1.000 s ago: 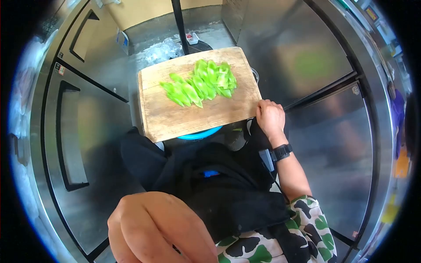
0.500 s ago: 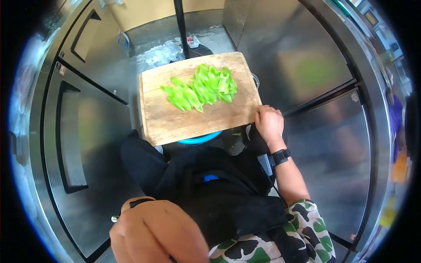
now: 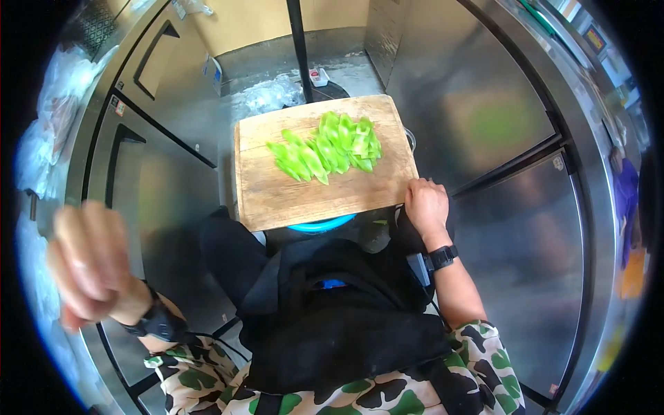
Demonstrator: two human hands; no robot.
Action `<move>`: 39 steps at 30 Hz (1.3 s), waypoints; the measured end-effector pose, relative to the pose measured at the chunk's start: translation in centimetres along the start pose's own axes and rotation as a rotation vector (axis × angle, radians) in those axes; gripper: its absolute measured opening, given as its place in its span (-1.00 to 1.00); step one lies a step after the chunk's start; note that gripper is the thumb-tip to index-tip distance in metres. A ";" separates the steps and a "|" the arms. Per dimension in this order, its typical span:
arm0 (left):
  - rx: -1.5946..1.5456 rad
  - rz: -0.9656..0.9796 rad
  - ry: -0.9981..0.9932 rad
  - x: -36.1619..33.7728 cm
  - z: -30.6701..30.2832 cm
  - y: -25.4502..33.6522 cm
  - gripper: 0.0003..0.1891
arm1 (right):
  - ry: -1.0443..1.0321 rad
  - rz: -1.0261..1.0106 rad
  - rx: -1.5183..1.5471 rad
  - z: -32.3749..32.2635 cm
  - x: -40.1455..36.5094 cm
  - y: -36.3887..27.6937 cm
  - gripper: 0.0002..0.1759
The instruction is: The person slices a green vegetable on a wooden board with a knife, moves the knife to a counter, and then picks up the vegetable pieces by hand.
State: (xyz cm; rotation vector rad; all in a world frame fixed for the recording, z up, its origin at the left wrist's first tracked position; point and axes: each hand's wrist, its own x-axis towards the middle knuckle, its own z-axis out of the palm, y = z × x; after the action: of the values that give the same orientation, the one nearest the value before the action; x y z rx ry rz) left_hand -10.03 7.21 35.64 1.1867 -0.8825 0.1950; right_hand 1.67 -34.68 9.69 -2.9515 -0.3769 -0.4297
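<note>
A wooden cutting board (image 3: pixel 325 200) lies across the front of my knees, slightly tilted in view. On it, thin bright-green vegetable slices (image 3: pixel 339 149) are fanned out in overlapping rows. My right hand (image 3: pixel 427 205) is closed over the board's near right corner, with a black watch on the wrist. Off to the left, away from the board, my left hand (image 3: pixel 90 266) is raised in front of the steel cabinet. Motion blurs its bent fingers, and nothing shows plainly in them. A black band circles that wrist too.
Steel cabinet doors stand close on the left (image 3: pixel 166 214) and right (image 3: pixel 512 256). Part of a blue basin (image 3: pixel 321 224) shows beneath the board. Behind it are a dark pole (image 3: pixel 299 48), clear plastic wrap (image 3: pixel 273 95) and a small white tub (image 3: pixel 319 77).
My left hand has swung from close below the camera out to the upper left. The right hand keeps its place on the board's corner. The view has shifted slightly.
</note>
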 end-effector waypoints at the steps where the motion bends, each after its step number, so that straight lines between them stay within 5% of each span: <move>1: 0.040 0.027 0.093 0.3 -0.1 2.1 -0.80 | 0.006 -0.010 -0.016 0.0 0.0 0.0 -0.87; 7: -0.049 0.145 0.011 11.1 -4.2 9.1 -0.79 | 0.041 -0.045 -0.048 0.1 -0.9 0.4 -0.86; 11: -0.045 0.078 -0.033 16.0 -8.6 7.8 -0.73 | 0.069 -0.055 -0.048 -0.8 -1.2 0.5 -0.86; 13: 0.166 -0.044 0.136 14.2 -10.9 3.5 -0.75 | 0.102 -0.059 -0.071 -0.8 -1.2 0.5 -0.87; 16: 0.515 -0.359 0.505 7.6 -12.0 -11.4 -0.81 | 0.087 -0.061 -0.075 -0.6 -0.9 0.1 -0.88; 21: 0.891 -0.774 0.587 -8.2 -14.4 -31.7 -0.77 | -0.045 -0.066 -0.145 -0.3 -0.6 -0.6 -0.86; 23: 0.998 -0.588 0.472 -10.5 -13.3 -35.0 -0.71 | -0.075 -0.067 -0.170 -0.1 -0.3 -0.9 -0.88; 26: 1.182 -0.437 0.295 -9.2 -12.7 -36.1 -0.64 | -0.105 -0.053 -0.165 -0.1 0.3 -1.6 -0.88; 29: 1.165 -0.712 0.204 -8.7 -12.7 -35.8 -0.67 | -0.162 -0.034 -0.209 0.0 0.8 -2.2 -0.88; 39: 1.196 -0.730 0.318 -8.2 -12.8 -33.9 -0.87 | -0.214 0.004 -0.157 0.4 -0.6 -3.2 -0.84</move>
State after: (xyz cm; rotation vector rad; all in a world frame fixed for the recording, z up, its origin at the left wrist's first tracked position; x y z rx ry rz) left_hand 9.99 7.10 4.32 2.4147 0.0878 0.3102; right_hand 0.41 -31.67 9.47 -3.1614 -0.3763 -0.1486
